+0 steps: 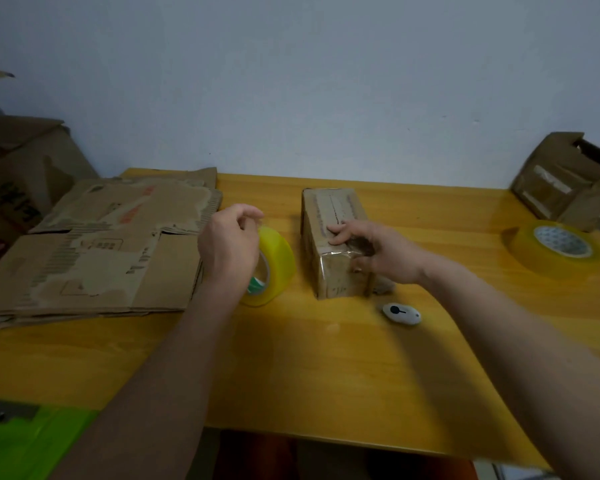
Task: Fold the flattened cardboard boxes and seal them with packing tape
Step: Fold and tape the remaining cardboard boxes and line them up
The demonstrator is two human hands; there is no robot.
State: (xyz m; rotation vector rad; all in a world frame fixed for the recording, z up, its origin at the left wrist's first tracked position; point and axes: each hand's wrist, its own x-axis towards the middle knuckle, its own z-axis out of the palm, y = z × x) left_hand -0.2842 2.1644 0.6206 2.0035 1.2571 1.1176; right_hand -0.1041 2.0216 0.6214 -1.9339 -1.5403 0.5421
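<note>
A small folded cardboard box (pixel 329 216) stands in the middle of the yellow table (pixel 309 368), with clear tape over its near end. My right hand (pixel 381 251) rests on the box's near top edge, fingers on top and thumb against the near face. A yellow roll of packing tape (pixel 278 258) stands on edge just left of the box. My left hand (pixel 231 244) is at that roll with curled fingers, pinching at its top. A stack of flattened cardboard boxes (pixel 94 258) lies at the left.
A small white cutter (pixel 401 313) lies near the box's front right corner. A second tape roll (pixel 558 247) lies flat at the right. An open box (pixel 565 178) stands at the back right, more boxes (pixel 18 174) at the far left. A green surface (pixel 28 441) sits bottom left.
</note>
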